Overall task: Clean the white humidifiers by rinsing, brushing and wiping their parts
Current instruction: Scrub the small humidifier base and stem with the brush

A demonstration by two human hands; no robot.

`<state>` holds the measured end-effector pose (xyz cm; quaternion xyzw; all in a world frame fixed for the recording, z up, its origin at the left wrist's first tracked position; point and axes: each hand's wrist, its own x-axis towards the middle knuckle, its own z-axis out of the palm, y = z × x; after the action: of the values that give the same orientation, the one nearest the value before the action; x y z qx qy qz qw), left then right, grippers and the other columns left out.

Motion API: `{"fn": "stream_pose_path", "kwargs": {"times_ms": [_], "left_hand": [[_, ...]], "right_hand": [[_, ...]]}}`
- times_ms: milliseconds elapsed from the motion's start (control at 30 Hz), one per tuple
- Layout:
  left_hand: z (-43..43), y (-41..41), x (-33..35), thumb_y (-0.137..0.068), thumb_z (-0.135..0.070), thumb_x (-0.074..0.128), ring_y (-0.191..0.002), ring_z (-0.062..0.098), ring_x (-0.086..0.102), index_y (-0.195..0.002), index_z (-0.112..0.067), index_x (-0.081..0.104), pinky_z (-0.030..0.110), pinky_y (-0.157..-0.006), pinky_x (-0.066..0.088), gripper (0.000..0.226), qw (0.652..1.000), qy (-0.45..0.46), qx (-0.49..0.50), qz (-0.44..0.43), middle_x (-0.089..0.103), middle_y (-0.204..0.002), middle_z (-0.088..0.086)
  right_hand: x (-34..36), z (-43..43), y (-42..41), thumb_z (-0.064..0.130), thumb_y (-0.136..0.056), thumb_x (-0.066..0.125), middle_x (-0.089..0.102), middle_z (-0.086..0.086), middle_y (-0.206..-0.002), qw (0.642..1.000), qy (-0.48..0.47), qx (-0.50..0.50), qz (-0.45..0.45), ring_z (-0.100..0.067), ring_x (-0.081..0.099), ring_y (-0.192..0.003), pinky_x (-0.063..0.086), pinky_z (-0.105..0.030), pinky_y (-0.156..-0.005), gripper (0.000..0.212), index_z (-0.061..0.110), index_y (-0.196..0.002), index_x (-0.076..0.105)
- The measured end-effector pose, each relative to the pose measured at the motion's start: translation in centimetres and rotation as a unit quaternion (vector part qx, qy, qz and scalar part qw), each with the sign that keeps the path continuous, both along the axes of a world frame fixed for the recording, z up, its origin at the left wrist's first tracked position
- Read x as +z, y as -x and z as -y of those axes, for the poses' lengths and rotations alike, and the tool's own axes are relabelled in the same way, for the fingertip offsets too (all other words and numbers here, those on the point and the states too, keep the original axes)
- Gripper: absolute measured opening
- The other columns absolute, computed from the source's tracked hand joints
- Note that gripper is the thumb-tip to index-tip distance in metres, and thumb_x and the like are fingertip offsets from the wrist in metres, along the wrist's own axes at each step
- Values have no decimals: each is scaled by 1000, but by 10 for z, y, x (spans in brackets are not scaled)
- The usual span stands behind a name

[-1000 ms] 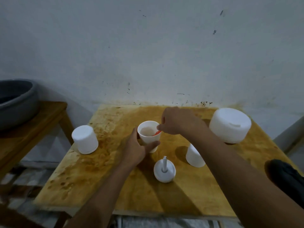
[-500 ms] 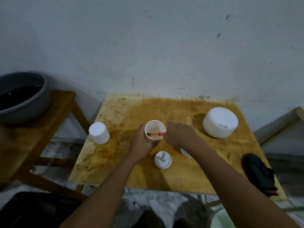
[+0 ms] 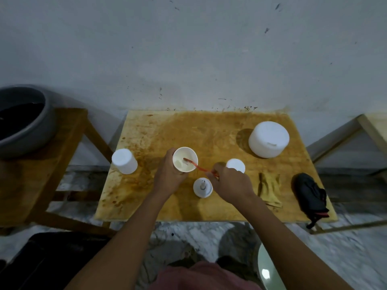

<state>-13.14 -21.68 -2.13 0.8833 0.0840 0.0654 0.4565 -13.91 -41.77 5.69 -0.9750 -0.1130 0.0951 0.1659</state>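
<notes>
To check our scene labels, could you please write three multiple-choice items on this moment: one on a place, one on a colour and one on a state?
1. The right hand holds a toothbrush. Where is its brush head?
A. inside the white cup
B. in the air above it
C. hidden in the fist

2. What colour is the toothbrush handle?
A. blue
B. red
C. green

3. What is the left hand doing?
A. lying open and flat
B. gripping the white cup
C. curled, holding nothing

Answers:
1 A, as the bristle end lies within the cup's rim.
2 B, as the handle shows red from the cup to the fingers.
3 B, as its fingers wrap round the cup's side.
</notes>
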Motion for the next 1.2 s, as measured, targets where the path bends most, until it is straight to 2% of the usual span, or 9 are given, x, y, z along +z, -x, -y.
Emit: {"fn": "stream_pose_path", "kwargs": {"times_ms": [133, 233, 367, 500, 667, 767, 900, 1200], "left_hand": [[2, 1, -3, -71, -36, 86, -113, 15, 55, -132, -34, 44, 37, -83, 52, 74, 1000, -7, -10, 6, 57, -126, -7], [2, 1, -7, -70, -31, 86, -117, 20, 53, -134, -29, 46, 40, -85, 51, 76, 1000, -27, -10, 8, 55, -130, -3], [1, 1, -13, -66, -23, 88, -116, 26, 53, -134, -21, 48, 45, -84, 51, 78, 997, -70, -20, 15, 54, -129, 4], [-1, 3, -18, -66, -17, 88, -118, 31, 51, -135, -15, 49, 45, -86, 50, 79, 988, -146, -39, 19, 52, -130, 9], [-1, 7, -24, -66, -16, 86, -119, 32, 50, -133, -13, 51, 43, -90, 48, 76, 973, -220, -69, 21, 52, -131, 10], [1, 9, -27, -62, -15, 88, -115, 32, 52, -130, -13, 53, 42, -86, 49, 76, 965, -249, -80, 32, 54, -126, 10], [4, 11, -29, -60, -12, 88, -108, 33, 55, -126, -13, 55, 41, -82, 49, 74, 957, -271, -85, 52, 57, -119, 11], [7, 10, -34, -59, -9, 87, -107, 34, 55, -126, -11, 53, 45, -86, 48, 75, 937, -326, -105, 68, 57, -117, 14]], "right_hand": [[-11, 5, 8, 50, -101, 38, 70, -1, -94, 1000, 8, -18, 4, -24, 66, -85, 42, -29, -62, 37, 23, -110, 61], [-19, 12, 11, 54, -99, 38, 70, 0, -91, 999, 1, -41, 21, -23, 67, -82, 49, -31, -62, 40, 25, -110, 63], [-23, 23, 16, 56, -97, 43, 69, 5, -88, 992, -78, -101, -4, -19, 66, -82, 49, -31, -63, 36, 29, -107, 64], [-28, 29, 21, 57, -96, 44, 67, 11, -81, 978, -148, -140, -32, -11, 63, -77, 41, -27, -56, 37, 29, -106, 66], [-35, 34, 29, 56, -96, 45, 66, 10, -78, 966, -189, -168, -46, -9, 63, -75, 39, -27, -55, 39, 26, -104, 67], [-39, 36, 32, 56, -96, 46, 66, 10, -77, 958, -213, -182, -54, -10, 65, -78, 46, -30, -58, 39, 24, -103, 67], [-42, 38, 35, 55, -96, 46, 68, 10, -78, 953, -221, -197, -62, -7, 65, -78, 54, -35, -68, 37, 25, -103, 68], [-47, 42, 36, 55, -96, 47, 66, 9, -73, 946, -233, -211, -72, -9, 64, -72, 48, -31, -61, 37, 25, -101, 68]]}}
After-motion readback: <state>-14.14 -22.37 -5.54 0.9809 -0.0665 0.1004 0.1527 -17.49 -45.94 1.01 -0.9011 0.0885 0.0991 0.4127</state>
